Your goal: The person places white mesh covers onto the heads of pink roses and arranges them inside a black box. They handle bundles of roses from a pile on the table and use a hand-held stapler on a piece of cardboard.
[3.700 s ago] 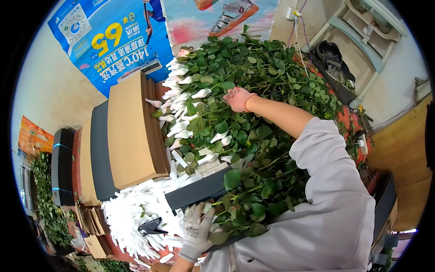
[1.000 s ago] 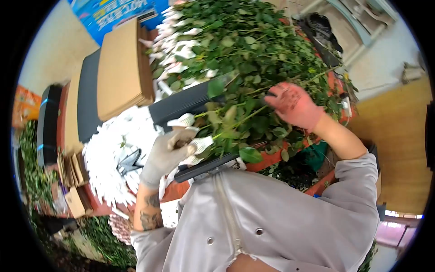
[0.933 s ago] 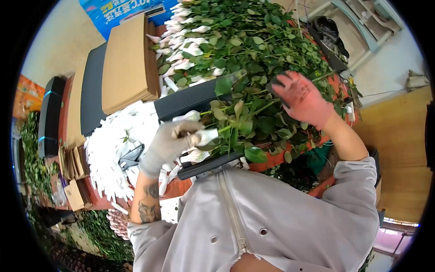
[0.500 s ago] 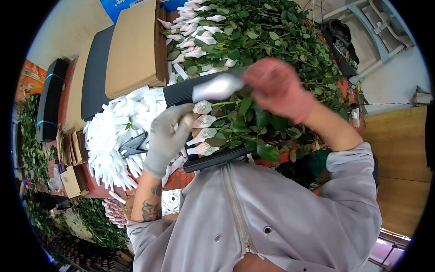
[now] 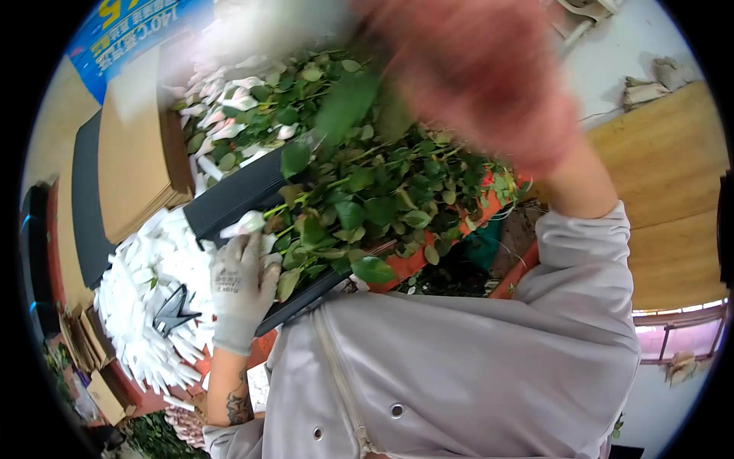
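Observation:
My right hand (image 5: 474,76), in a red glove, is raised close to the camera and smeared by motion. It grips a rose, whose white-sleeved head (image 5: 283,23) is a pale blur at the top; blurred green leaves hang below. My left hand (image 5: 241,287), in a pale grey glove, lies over the row of rose heads by my body, fingers stretched out and thumb apart. One rose head in white netting (image 5: 248,224) shows above its fingertips; the others are mostly covered. Their leafy stems (image 5: 344,214) point right, between black ridged strips (image 5: 237,195).
White foam net sleeves (image 5: 145,268) are heaped left of my left hand, with a black stapler-like tool (image 5: 176,312) on them. Brown cardboard sheets (image 5: 134,153) stand behind. More sleeved roses (image 5: 237,99) lie at the back. A wooden panel (image 5: 665,199) is at right.
My right hand has risen towards the camera with the rose. My left hand has shifted onto the rose heads in the row. The whole view has turned to the right.

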Demonstrator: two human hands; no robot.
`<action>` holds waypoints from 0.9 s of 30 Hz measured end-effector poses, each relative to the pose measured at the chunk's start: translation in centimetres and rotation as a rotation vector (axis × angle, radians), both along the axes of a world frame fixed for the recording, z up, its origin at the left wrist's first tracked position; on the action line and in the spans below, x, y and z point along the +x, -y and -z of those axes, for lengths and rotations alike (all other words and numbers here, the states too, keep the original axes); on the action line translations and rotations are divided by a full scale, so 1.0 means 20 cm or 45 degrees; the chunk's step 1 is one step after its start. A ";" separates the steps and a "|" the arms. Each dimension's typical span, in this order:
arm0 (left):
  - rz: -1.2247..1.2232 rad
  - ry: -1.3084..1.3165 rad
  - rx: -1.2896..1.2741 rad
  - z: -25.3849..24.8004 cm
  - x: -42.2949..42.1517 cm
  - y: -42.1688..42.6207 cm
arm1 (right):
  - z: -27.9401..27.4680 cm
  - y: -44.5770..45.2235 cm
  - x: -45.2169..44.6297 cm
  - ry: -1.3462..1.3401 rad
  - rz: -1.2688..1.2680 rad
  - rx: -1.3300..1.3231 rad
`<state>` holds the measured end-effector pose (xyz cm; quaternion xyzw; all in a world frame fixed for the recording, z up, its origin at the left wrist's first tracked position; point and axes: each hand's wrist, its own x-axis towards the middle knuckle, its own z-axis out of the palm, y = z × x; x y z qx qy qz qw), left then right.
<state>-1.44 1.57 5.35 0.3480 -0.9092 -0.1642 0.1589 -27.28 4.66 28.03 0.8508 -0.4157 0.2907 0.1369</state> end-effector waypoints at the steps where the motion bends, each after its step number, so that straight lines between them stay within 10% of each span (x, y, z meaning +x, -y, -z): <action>1: 0.010 -0.034 0.068 0.00 0.00 0.00 | 0.18 0.00 0.05 -0.005 -0.059 0.181; 5: -0.043 -0.095 0.154 -0.04 0.04 -0.07 | 0.86 0.04 0.21 -0.725 0.124 0.082; 7: -0.078 -0.112 0.154 -0.01 0.05 -0.07 | 1.02 0.09 0.24 -0.643 0.135 0.683; 9: -0.081 -0.102 0.015 0.03 0.06 -0.08 | 1.12 0.12 0.21 -0.565 0.021 0.604; 27: 0.035 -0.191 0.079 0.02 0.12 0.06 | 0.88 0.02 0.35 -0.650 0.074 0.426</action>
